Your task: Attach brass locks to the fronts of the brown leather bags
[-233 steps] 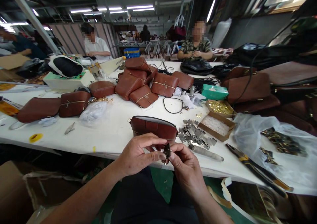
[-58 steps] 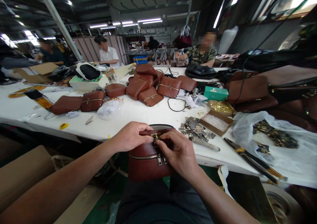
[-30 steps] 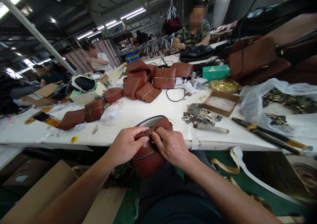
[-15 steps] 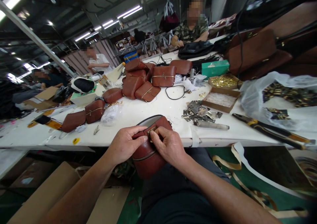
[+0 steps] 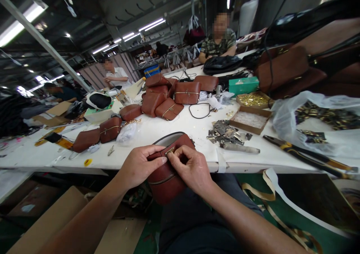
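A reddish-brown leather bag [image 5: 164, 190] with a zip across its front leans against the table's front edge above my lap. My left hand [image 5: 139, 166] grips its upper left part, with the fingers behind the leather and the thumb on the front. On the upper front sits a small brass-coloured metal fitting [image 5: 169, 151]. My right hand [image 5: 194, 168] is closed, with its thumb and curled forefinger pressed at this fitting. Whether a separate small part is between those fingertips is hidden. The bag's grey lining shows at its open top.
On the white table [image 5: 168, 130] are a pile of brown bags [image 5: 187, 93], loose metal plates [image 5: 225, 132], a rod-like tool [image 5: 240, 148] and pliers [image 5: 306, 154]. Beyond the plates stand a tray of clear pieces [image 5: 250, 118] and a plastic bag of fittings [image 5: 289, 108]. Co-workers sit farther back.
The camera view has tilted up a little, so the table and surroundings sit lower. My right fingertips have shifted slightly left along the metal fitting. Both hands stay on the bag.
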`<state>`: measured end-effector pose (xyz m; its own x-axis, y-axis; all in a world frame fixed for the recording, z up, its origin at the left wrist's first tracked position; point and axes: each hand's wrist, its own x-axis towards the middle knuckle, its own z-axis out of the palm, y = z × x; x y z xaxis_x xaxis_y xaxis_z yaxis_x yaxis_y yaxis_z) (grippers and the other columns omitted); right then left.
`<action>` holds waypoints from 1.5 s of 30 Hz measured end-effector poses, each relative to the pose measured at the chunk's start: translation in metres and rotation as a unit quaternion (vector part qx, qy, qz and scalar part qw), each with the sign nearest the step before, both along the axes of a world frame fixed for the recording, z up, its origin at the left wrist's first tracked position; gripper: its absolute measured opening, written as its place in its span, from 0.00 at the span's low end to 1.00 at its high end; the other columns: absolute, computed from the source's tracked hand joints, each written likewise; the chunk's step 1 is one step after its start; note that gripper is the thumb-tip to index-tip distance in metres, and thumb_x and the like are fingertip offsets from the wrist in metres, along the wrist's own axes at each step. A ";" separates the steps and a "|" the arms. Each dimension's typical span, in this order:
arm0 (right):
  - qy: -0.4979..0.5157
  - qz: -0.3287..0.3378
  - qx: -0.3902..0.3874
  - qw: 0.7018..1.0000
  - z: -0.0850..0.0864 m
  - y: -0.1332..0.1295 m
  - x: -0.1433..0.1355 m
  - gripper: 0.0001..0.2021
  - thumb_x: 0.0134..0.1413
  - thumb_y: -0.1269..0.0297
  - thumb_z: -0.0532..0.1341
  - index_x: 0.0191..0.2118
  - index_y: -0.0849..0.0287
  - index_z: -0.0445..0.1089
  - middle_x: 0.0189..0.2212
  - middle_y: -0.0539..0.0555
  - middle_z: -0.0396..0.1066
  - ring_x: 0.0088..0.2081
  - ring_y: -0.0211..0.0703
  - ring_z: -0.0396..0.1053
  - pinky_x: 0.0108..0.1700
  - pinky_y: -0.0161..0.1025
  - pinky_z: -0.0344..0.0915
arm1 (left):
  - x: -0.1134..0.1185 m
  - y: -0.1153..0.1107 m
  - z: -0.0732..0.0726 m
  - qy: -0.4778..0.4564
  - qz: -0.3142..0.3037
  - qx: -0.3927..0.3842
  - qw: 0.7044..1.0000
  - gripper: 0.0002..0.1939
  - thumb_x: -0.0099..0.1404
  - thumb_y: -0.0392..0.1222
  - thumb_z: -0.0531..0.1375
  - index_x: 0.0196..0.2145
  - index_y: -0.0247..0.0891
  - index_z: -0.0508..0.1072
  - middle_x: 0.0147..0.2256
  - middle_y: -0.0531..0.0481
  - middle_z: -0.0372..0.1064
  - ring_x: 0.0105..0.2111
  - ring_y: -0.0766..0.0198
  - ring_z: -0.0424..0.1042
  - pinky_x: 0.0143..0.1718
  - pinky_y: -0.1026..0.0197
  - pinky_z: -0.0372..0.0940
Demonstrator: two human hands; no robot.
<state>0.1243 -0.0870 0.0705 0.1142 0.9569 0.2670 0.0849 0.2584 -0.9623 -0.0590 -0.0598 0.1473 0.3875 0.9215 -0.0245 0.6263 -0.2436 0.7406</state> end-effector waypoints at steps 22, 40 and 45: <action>0.428 -0.008 -0.176 0.886 -0.079 -0.021 0.024 0.08 0.48 0.61 0.69 0.31 0.58 0.71 0.23 0.44 0.66 0.26 0.36 0.59 0.30 0.34 0.58 | 0.066 -0.027 -0.014 0.297 -0.371 0.320 0.820 0.15 0.69 0.40 0.60 0.52 0.37 0.76 0.49 0.45 0.78 0.55 0.52 0.70 0.70 0.39 0.46; 0.458 -0.152 -0.244 0.841 -0.151 -0.031 0.054 0.17 0.45 0.53 0.75 0.38 0.60 0.79 0.31 0.53 0.80 0.31 0.45 0.72 0.35 0.39 0.69 | 0.090 0.025 -0.139 0.300 -0.389 0.438 0.752 0.07 0.73 0.34 0.58 0.36 0.36 0.75 0.35 0.46 0.76 0.41 0.54 0.71 0.35 0.55 0.63; 0.472 -0.151 -0.252 0.831 -0.162 -0.033 0.051 0.19 0.45 0.53 0.76 0.40 0.59 0.79 0.33 0.53 0.81 0.32 0.46 0.75 0.37 0.41 0.71 | 0.081 -0.002 -0.162 0.299 -0.312 0.340 0.835 0.19 0.75 0.38 0.56 0.60 0.30 0.71 0.63 0.36 0.68 0.66 0.49 0.63 0.65 0.46 0.61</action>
<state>0.1749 -0.1198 -0.0917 0.3001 0.8104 -0.5032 -0.7819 -0.0932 -0.6165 0.0216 -0.0621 -0.0142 0.9038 0.4235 0.0616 0.4277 -0.8981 -0.1022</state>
